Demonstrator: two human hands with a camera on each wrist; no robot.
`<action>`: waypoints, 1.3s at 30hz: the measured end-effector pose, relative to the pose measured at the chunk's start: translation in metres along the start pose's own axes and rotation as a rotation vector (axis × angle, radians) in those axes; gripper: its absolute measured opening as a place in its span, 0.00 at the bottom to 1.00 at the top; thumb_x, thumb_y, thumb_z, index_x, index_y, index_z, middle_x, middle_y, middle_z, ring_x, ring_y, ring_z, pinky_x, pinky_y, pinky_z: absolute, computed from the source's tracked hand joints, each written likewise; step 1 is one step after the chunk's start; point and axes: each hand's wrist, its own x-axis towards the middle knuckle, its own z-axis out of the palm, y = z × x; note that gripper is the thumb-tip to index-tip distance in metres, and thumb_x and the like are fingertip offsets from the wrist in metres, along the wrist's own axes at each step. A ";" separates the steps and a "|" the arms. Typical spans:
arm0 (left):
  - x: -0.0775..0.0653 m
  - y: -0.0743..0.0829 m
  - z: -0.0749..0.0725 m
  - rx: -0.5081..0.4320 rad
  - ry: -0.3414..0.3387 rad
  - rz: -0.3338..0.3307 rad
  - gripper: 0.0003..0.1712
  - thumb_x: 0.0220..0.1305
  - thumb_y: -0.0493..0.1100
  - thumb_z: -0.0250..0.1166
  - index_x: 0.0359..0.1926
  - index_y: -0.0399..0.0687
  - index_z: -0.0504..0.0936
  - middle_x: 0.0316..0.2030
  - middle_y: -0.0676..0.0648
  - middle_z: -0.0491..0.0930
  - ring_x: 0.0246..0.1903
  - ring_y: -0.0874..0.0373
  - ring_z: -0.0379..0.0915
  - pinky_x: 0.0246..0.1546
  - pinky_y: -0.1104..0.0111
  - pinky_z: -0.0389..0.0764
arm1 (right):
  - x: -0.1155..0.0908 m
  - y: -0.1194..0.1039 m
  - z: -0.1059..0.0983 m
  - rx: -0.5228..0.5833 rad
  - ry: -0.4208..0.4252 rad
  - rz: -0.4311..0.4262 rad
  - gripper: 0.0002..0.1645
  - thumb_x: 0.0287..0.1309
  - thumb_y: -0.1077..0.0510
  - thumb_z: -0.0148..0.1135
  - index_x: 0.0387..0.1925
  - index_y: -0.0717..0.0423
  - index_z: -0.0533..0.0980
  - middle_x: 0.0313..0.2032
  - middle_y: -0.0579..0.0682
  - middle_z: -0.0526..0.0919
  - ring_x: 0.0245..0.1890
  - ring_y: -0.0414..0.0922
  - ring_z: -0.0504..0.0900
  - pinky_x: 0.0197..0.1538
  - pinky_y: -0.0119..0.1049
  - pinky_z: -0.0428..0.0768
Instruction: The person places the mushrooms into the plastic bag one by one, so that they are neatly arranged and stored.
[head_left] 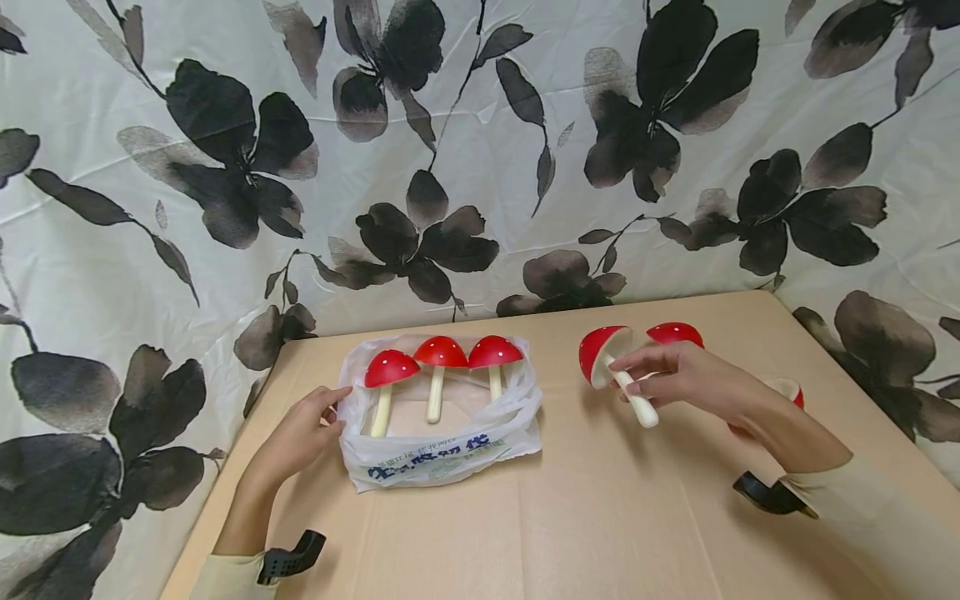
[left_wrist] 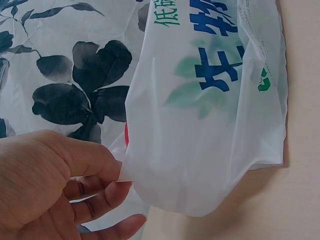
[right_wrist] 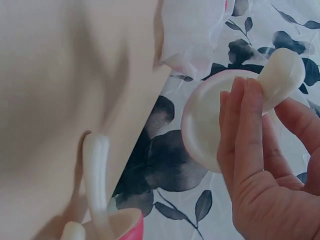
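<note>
A white plastic bag (head_left: pixel 442 471) with blue and green print lies with its mouth spread, and three red-capped toy mushrooms (head_left: pixel 441 352) with pale stems are in it. My left hand (head_left: pixel 302 435) pinches the bag's left edge between thumb and fingers; the left wrist view shows the pinched plastic (left_wrist: pixel 125 172) close up. To the right of the bag, my right hand (head_left: pixel 686 379) grips another toy mushroom (head_left: pixel 596 354) by its stem, held tilted above the table. The right wrist view shows that mushroom's pale cap underside (right_wrist: pixel 202 120) and stem end (right_wrist: pixel 284 75).
Beyond the right hand stands a red mushroom cap (head_left: pixel 675 332); another mushroom (head_left: pixel 793 390) lies partly hidden behind the right forearm. The tan tabletop (head_left: pixel 600 517) ends at a floral cloth (head_left: pixel 525 167) behind and at both sides.
</note>
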 end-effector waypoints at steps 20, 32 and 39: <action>-0.002 0.003 0.000 0.013 -0.015 -0.018 0.28 0.58 0.25 0.64 0.62 0.26 0.75 0.34 0.46 0.73 0.35 0.55 0.70 0.34 0.69 0.75 | 0.016 -0.013 0.007 0.026 -0.036 0.017 0.26 0.61 0.49 0.69 0.60 0.52 0.80 0.56 0.53 0.83 0.50 0.54 0.81 0.50 0.47 0.82; 0.000 0.001 0.000 0.029 -0.015 -0.014 0.28 0.59 0.26 0.63 0.62 0.26 0.75 0.34 0.46 0.73 0.35 0.55 0.70 0.34 0.69 0.75 | 0.030 -0.019 0.014 0.063 -0.060 -0.077 0.25 0.63 0.53 0.68 0.60 0.55 0.79 0.57 0.54 0.83 0.49 0.56 0.81 0.43 0.42 0.83; -0.001 0.004 0.000 0.013 -0.008 -0.008 0.28 0.58 0.25 0.64 0.62 0.25 0.75 0.33 0.47 0.73 0.34 0.55 0.70 0.33 0.70 0.73 | 0.038 -0.027 0.018 0.082 -0.083 -0.121 0.26 0.64 0.53 0.67 0.62 0.53 0.78 0.59 0.53 0.80 0.56 0.56 0.79 0.53 0.45 0.83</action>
